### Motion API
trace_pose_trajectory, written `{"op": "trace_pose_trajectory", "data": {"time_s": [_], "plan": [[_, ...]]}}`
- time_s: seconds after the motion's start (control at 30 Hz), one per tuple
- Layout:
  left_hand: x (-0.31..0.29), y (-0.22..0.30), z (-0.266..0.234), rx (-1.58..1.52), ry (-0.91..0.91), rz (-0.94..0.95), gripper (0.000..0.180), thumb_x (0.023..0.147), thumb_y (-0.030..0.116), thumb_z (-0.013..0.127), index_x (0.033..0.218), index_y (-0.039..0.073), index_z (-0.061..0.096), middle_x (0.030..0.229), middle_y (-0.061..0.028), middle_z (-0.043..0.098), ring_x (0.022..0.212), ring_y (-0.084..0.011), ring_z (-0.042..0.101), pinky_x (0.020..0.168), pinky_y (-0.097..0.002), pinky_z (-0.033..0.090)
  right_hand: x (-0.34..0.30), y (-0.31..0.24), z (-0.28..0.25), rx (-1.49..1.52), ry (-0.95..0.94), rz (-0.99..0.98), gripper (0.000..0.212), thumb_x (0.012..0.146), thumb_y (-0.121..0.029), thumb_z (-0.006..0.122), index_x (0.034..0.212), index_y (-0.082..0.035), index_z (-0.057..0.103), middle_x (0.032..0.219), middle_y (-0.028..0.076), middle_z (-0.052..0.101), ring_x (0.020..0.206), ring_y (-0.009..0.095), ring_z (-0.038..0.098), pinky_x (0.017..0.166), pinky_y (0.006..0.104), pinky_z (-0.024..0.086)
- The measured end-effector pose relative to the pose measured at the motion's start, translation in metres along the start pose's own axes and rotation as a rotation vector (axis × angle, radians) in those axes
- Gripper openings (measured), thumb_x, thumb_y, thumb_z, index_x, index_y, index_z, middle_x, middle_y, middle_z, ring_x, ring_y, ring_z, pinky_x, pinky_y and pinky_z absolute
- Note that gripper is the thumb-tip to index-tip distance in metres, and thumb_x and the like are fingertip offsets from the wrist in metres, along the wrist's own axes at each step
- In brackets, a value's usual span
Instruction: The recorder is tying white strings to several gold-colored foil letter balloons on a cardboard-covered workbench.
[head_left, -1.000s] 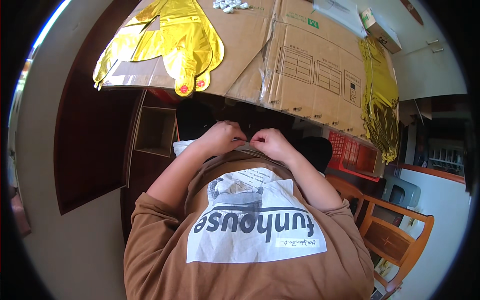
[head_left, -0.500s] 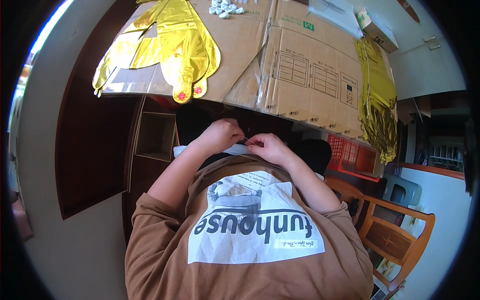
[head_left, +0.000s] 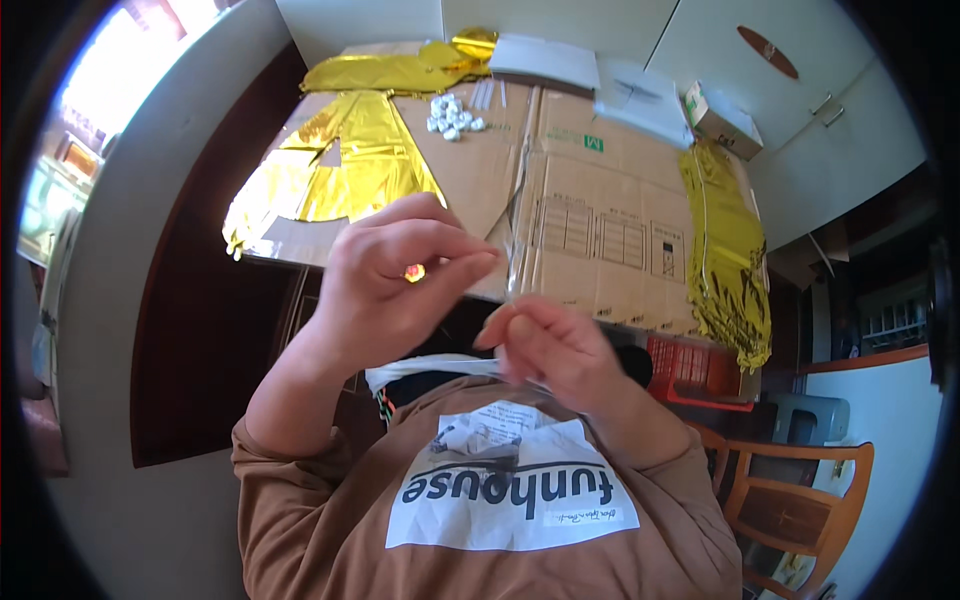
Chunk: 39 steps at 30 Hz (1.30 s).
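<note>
Thin strand (head_left: 511, 284), faint: pinched by left hand (head_left: 380, 283) and right hand (head_left: 552, 350), set apart, presumably for tension, by the near edge of the cardboard (head_left: 478, 182). Gold foil (head_left: 383, 158): flat, left edge, likely for reach.

Left hand (head_left: 375, 290) and right hand (head_left: 555, 350) both blurry; can't tell from here what, if anything, sits between their fingertips. Left hand hides the lower end of the gold foil piece (head_left: 385, 150). Cardboard (head_left: 470, 190) fine print too small. Brown top (head_left: 320, 540), wooden chair (head_left: 795, 490) cut off below.
</note>
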<state>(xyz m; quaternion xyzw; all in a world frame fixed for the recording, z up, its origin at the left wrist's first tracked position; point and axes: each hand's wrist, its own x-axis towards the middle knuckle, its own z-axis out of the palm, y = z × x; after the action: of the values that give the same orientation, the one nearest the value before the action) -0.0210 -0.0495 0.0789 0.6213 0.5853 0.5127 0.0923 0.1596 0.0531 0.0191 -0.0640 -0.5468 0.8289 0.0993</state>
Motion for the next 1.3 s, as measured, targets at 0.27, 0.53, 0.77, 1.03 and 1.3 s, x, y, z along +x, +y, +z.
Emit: {"op": "trace_pose_trajectory", "data": {"time_s": [0.27, 0.53, 0.77, 1.03, 1.3], "plan": [[-0.02, 0.016, -0.005, -0.856, -0.278, -0.28, 0.007, 0.086, 0.003, 0.065, 0.084, -0.004, 0.067, 0.08, -0.0084, 0.063, 0.077, -0.0131, 0.059, 0.068, -0.0272, 0.046, 0.02, -0.054, -0.022, -0.869, -0.042, -0.433, 0.012, 0.087, -0.01, 0.064, 0.095, -0.002, 0.063, 0.077, 0.011, 0.061, 0.068, 0.02, 0.062, 0.062, 0.0292, 0.049], [-0.028, -0.023, 0.023, -0.149, -0.082, -0.046, 0.011, 0.082, 0.001, 0.068, 0.092, 0.002, 0.07, 0.072, -0.0095, 0.056, 0.066, -0.0209, 0.057, 0.061, -0.03, 0.045, 0.02, -0.087, 0.004, -1.083, 0.039, -0.691, 0.004, 0.084, -0.006, 0.062, 0.084, -0.003, 0.059, 0.07, 0.011, 0.056, 0.062, 0.028, 0.059, 0.057, 0.0346, 0.048], [-0.005, -0.02, -0.001, -0.154, 0.359, -0.107, 0.016, 0.084, -0.006, 0.062, 0.097, -0.001, 0.069, 0.075, -0.0074, 0.058, 0.069, -0.0152, 0.057, 0.06, -0.0265, 0.043, 0.026, -0.06, 0.0, -0.978, -0.234, -0.453, 0.007, 0.088, -0.01, 0.057, 0.087, -0.004, 0.059, 0.075, 0.015, 0.059, 0.071, 0.033, 0.062, 0.063, 0.04, 0.049], [-0.002, -0.029, -0.008, -0.281, 0.349, -0.132, 0.006, 0.083, 0.0, 0.065, 0.088, 0.0, 0.067, 0.075, -0.0083, 0.06, 0.064, -0.0155, 0.054, 0.057, -0.028, 0.041, 0.036, -0.051, -0.01, -1.026, -0.37, -0.381, 0.012, 0.089, -0.012, 0.061, 0.081, -0.003, 0.06, 0.07, 0.01, 0.06, 0.063, 0.023, 0.062, 0.058, 0.0318, 0.048], [-0.008, -0.027, -0.008, -0.516, 0.349, -0.222, 0.006, 0.084, 0.0, 0.064, 0.089, -0.002, 0.069, 0.07, -0.0088, 0.057, 0.062, -0.0133, 0.052, 0.059, -0.026, 0.042, 0.04, -0.047, -0.008, -1.009, -0.257, -0.315, 0.008, 0.087, -0.01, 0.058, 0.084, -0.004, 0.061, 0.072, 0.013, 0.059, 0.067, 0.028, 0.062, 0.062, 0.0337, 0.049]]}}
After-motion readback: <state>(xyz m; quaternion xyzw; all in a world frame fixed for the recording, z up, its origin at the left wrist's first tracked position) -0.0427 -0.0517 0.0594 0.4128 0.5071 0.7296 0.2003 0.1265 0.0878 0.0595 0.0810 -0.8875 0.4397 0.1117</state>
